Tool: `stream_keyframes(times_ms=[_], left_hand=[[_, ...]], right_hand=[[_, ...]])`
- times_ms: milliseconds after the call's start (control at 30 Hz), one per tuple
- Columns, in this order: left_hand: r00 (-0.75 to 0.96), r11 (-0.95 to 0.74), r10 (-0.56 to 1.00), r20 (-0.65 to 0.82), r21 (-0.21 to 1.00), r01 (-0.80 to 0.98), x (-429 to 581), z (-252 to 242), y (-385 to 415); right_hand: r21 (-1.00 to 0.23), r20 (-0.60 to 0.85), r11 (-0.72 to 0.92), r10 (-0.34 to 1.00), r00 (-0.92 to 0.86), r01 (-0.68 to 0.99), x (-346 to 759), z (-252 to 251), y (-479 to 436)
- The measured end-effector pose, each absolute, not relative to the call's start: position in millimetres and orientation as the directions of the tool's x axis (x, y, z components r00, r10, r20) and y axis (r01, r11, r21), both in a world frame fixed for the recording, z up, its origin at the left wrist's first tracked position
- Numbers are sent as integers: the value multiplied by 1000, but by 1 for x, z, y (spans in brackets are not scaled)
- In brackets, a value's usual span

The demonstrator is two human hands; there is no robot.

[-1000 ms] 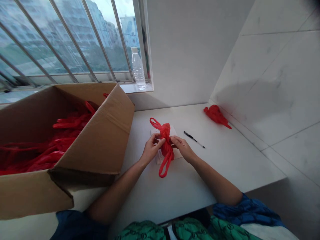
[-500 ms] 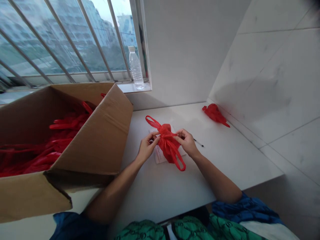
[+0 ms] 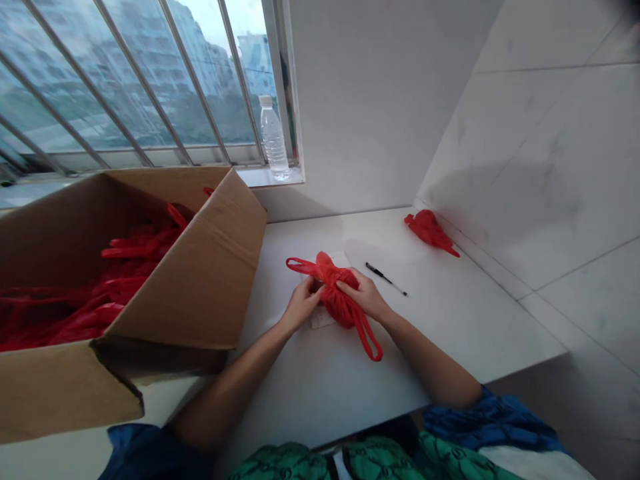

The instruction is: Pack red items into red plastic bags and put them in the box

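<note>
Both hands grip the crumpled red plastic bag (image 3: pixel 342 308), which lies mid white desk (image 3: pixel 450 320) on a white paper slip (image 3: pixel 320 321). Left hand (image 3: pixel 303 303) pinches it at the bag's 9 o'clock. Right hand (image 3: pixel 365 297) clamps it at 3 o'clock, fingers over the top. Handle loops stick out at 10 and 5 o'clock. Thin black pen (image 3: pixel 386 279) lies at 2 o'clock, apart. Open brown cardboard box (image 3: pixel 210 267) sits at 9 o'clock.
</note>
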State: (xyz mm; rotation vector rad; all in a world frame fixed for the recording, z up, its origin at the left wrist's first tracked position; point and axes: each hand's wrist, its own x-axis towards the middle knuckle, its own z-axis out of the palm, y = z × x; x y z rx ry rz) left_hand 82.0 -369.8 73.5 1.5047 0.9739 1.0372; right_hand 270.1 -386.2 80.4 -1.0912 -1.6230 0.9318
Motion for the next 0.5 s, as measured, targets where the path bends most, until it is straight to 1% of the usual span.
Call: stream_keyframes(times_ms=[100,167,200,300,367,433,500], left_hand=[[225,-175,960,168,985,8,83,75,-369],[199,-192,960,195,981,-33,82,76,-368],[196,-176,963,185,982,-63,82,76,-367],[191,-76,976,101,988,-136,79,77,-364],[165,-37,985,59,990,-135,74,77,-361],[124,-58,990,69,994,-90,68,74,-356],[106,-143,985,137,989,43,62,69,-350]], right_hand=[[-894,380,406,911,-161,189,266,80,-387],[-884,400,427,901,-166,190,266,80,-387],[-889,392,420,904,-168,184,266,80,-386],[-942,311,323,942,-124,95,269,81,-384],[-974,226,228,972,-57,17,274,83,-381],[-987,160,159,987,-14,-30,281,83,-377],[-991,135,135,991,-7,-2,290,81,-374]])
